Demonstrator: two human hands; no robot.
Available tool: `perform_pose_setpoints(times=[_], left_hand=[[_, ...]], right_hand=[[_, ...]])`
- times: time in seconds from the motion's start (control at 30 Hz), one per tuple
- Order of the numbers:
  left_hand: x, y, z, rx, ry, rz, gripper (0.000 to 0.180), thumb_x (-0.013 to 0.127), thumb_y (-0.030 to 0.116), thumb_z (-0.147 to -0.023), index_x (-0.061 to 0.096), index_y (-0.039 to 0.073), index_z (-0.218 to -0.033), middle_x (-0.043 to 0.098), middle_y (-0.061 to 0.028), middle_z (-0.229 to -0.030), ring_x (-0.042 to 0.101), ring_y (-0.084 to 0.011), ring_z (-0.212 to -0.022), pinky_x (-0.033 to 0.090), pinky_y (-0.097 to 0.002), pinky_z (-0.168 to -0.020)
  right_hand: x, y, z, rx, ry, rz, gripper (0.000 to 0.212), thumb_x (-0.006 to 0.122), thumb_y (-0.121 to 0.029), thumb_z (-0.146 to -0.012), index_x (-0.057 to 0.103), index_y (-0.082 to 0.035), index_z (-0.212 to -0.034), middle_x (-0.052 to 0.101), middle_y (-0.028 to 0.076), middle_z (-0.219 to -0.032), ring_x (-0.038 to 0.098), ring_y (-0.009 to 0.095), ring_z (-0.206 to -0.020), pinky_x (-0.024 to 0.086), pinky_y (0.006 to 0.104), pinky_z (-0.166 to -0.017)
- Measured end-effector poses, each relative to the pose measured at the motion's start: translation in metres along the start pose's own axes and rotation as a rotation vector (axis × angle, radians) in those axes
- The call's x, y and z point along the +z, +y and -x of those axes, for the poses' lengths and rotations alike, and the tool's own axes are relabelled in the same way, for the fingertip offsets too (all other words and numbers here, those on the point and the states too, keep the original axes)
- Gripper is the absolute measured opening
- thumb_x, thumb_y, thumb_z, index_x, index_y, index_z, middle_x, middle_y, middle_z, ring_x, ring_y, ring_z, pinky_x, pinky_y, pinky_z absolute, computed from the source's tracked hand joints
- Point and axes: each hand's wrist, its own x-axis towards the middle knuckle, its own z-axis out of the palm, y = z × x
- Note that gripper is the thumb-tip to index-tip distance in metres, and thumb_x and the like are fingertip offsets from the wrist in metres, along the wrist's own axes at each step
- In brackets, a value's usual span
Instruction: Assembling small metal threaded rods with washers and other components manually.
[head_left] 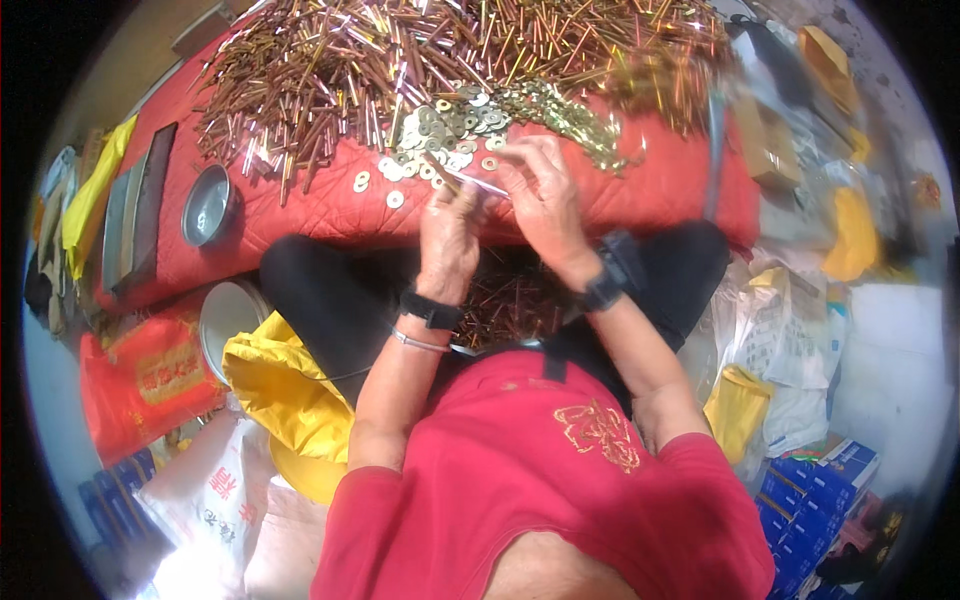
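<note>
My left hand (450, 228) is closed over the near edge of the red padded table (340, 208). Pinched in its fingers are a thin brown stick (440, 172) and a shiny pinkish one (483, 184). My right hand (545, 195) is beside it, fingers bent and thumb close to the pinkish stick's end; what its fingertips grip is too small to make out. Just beyond both hands lie many round discs with centre holes (435, 125). Further back, a large heap of thin copper-coloured sticks (330, 75) spreads across the table.
Gold-green shiny strips (570, 115) lie right of the discs. A metal bowl (207, 207) stands at the table's left. More sticks (515, 305) lie between my legs. Yellow cloth (285, 375) and a red bag (155, 375) are at left; blue boxes (815, 510) at lower right.
</note>
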Motion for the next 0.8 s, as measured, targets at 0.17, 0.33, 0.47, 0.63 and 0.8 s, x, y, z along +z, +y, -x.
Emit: perform_pose_setpoints(times=[0.17, 0.33, 0.47, 0.63, 0.8], left_hand=[[-0.01, -0.018, 0.006, -0.089, -0.097, 0.081, 0.02, 0.061, 0.015, -0.091, 0.058, 0.003, -0.108, 0.064, -0.0063, -0.097, 0.062, -0.0162, -0.087, 0.051, -0.0268, -0.076], [-0.023, 0.007, -0.009, -0.125, -0.028, 0.236, 0.019, 0.059, 0.017, -0.093, 0.06, 0.001, -0.103, 0.064, -0.0057, -0.089, 0.059, -0.0136, -0.075, 0.048, -0.0266, -0.068], [-0.025, 0.022, -0.003, -0.184, -0.009, 0.07, 0.028, 0.053, 0.025, -0.095, 0.059, 0.0, -0.106, 0.049, 0.0028, -0.069, 0.041, -0.0066, -0.055, 0.034, -0.0221, -0.052], [-0.021, 0.02, 0.002, -0.199, 0.053, -0.025, 0.024, 0.053, 0.026, -0.095, 0.058, 0.002, -0.096, 0.046, 0.0046, -0.063, 0.035, -0.0033, -0.046, 0.026, -0.0193, -0.042], [-0.015, 0.022, 0.01, -0.182, -0.01, -0.122, 0.023, 0.053, 0.023, -0.095, 0.058, 0.001, -0.096, 0.045, 0.0047, -0.062, 0.035, -0.003, -0.046, 0.026, -0.0192, -0.043]], right_hand=[[0.015, -0.002, -0.006, 0.33, 0.03, -0.383, 0.02, 0.061, -0.018, -0.089, 0.063, -0.002, -0.101, 0.061, 0.011, -0.091, 0.061, 0.024, -0.086, 0.048, 0.0328, -0.078], [-0.029, 0.08, -0.042, 0.074, 0.008, 0.216, 0.006, 0.063, -0.008, -0.08, 0.063, -0.003, -0.083, 0.063, 0.012, -0.082, 0.062, 0.028, -0.077, 0.049, 0.0371, -0.071], [-0.034, 0.109, -0.051, 0.016, -0.185, 0.59, 0.014, 0.07, -0.011, -0.075, 0.06, -0.004, -0.082, 0.059, 0.013, -0.084, 0.06, 0.033, -0.082, 0.049, 0.0422, -0.072], [-0.021, 0.116, -0.054, -0.118, -0.243, 0.764, 0.018, 0.069, -0.013, -0.075, 0.054, -0.006, -0.081, 0.055, 0.012, -0.086, 0.056, 0.031, -0.088, 0.046, 0.0425, -0.074], [-0.03, 0.083, -0.05, -0.158, -0.243, 0.606, 0.012, 0.062, -0.007, -0.079, 0.055, -0.004, -0.089, 0.057, 0.013, -0.085, 0.058, 0.034, -0.085, 0.047, 0.0411, -0.073]])
